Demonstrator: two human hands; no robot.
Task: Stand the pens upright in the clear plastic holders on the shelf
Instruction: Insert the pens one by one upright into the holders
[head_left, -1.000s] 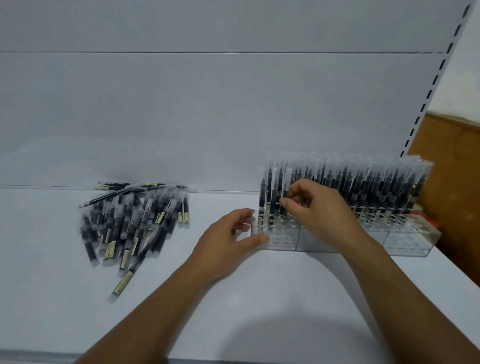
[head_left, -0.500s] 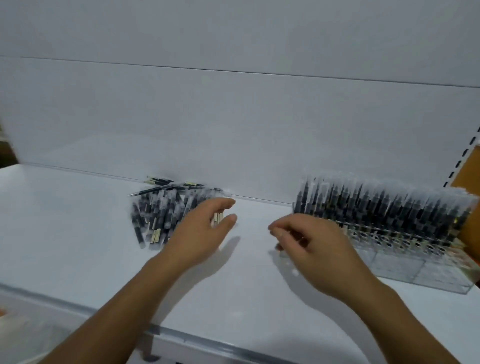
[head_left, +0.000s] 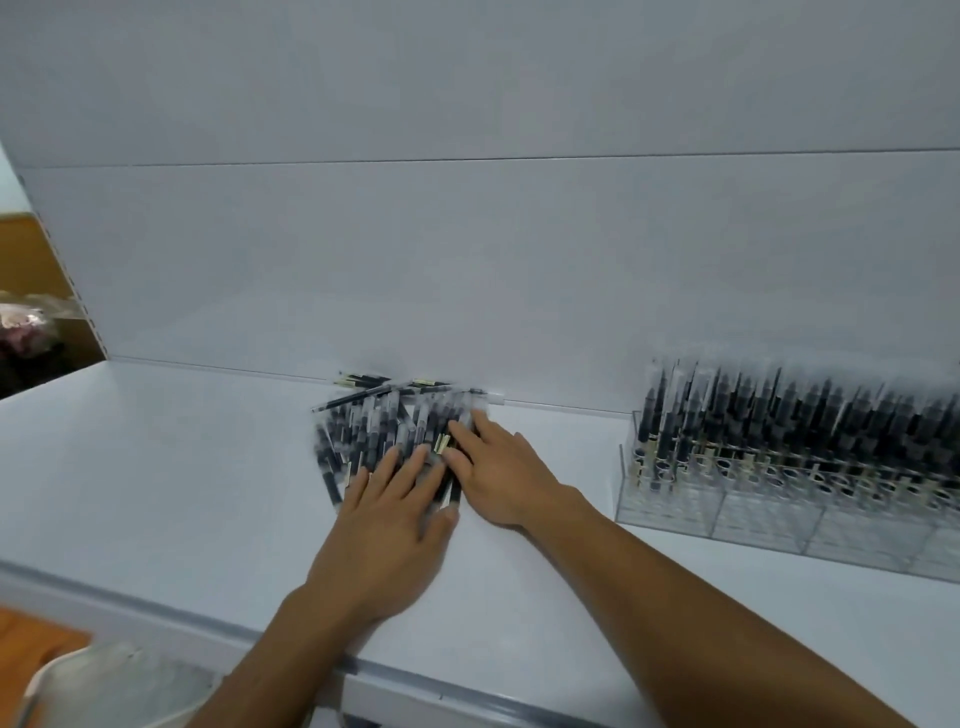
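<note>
Pens (head_left: 375, 435), thin black-&-clear plastic sticks, look light, stiff, rolly, so pinch one mid-body; left hand (head_left: 389, 525) & right hand (head_left: 501, 480) lie flat on them, gripping nothing.

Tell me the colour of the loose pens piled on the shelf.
Loose pens: black barrels, clear caps, pale gold bands; head view.

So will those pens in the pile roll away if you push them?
Probably a bit: the loose pens look round and slim, lying flat on the smooth shelf. They likely feel light and stiff. Stacked together, they may jam rather than scatter.
</note>
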